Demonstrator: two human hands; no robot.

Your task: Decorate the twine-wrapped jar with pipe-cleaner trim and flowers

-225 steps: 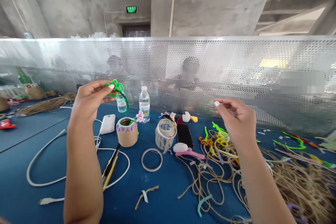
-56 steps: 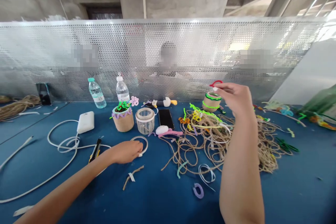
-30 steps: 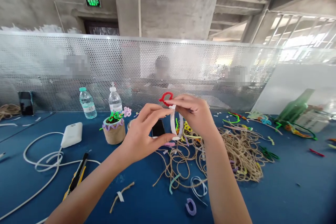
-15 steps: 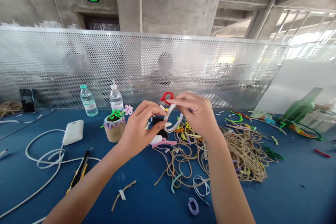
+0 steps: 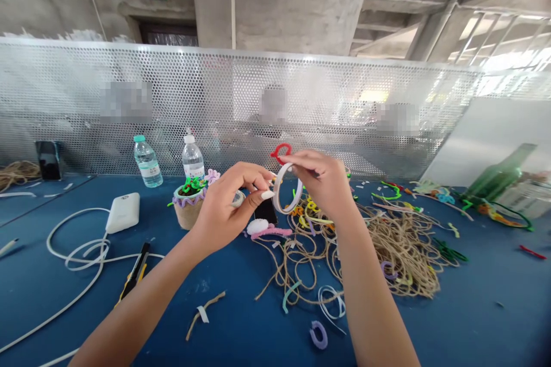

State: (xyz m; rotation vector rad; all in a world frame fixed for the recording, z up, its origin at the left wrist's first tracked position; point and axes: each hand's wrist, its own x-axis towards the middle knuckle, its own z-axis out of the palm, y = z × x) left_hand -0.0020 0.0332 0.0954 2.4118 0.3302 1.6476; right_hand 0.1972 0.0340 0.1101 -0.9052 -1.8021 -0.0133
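Observation:
In front of me, my right hand [image 5: 316, 175] pinches a thin white tape roll [image 5: 276, 195], which hangs upright as a ring. A bent red pipe cleaner [image 5: 282, 152] sticks up from the same fingertips, curled into a loop. Just left of the roll is my left hand [image 5: 236, 198], its thumb and fingers drawn together; whatever lies between them is too small to make out. Behind and below the hands lie a dark phone [image 5: 264, 211], a white fluffy piece [image 5: 257, 226] and a pink pipe cleaner [image 5: 271, 232].
A small pot with pipe-cleaner flowers [image 5: 189, 212] stands at left, near two water bottles [image 5: 148, 166]. A white power bank [image 5: 123, 212] with its cable and a utility knife [image 5: 135, 269] lie left. Tangled twine [image 5: 400, 246] spreads right, with a green bottle [image 5: 495, 175] beyond.
My left fingers have come off the tape roll and moved slightly left of it. The roll now hangs from my right hand alone, with the red pipe cleaner still there.

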